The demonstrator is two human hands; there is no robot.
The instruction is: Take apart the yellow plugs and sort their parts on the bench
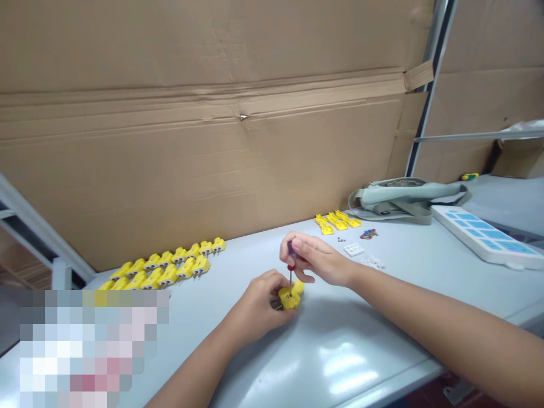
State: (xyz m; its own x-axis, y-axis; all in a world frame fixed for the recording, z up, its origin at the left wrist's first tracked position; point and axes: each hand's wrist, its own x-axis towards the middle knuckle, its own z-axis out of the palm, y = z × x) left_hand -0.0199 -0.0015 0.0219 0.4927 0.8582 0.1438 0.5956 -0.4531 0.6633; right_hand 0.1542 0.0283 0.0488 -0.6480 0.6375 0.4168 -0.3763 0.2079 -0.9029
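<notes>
Your left hand gripped a yellow plug near mid-scene on the table. Your right hand held a screwdriver upright, its tip at the plug. Plug rows lay left.

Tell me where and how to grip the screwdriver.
Grip the screwdriver by its handle, probably best from above and the right, as the right hand does. It stands roughly upright, its thin shaft pointing down at the yellow piece, and the left hand takes up the left side.
</notes>
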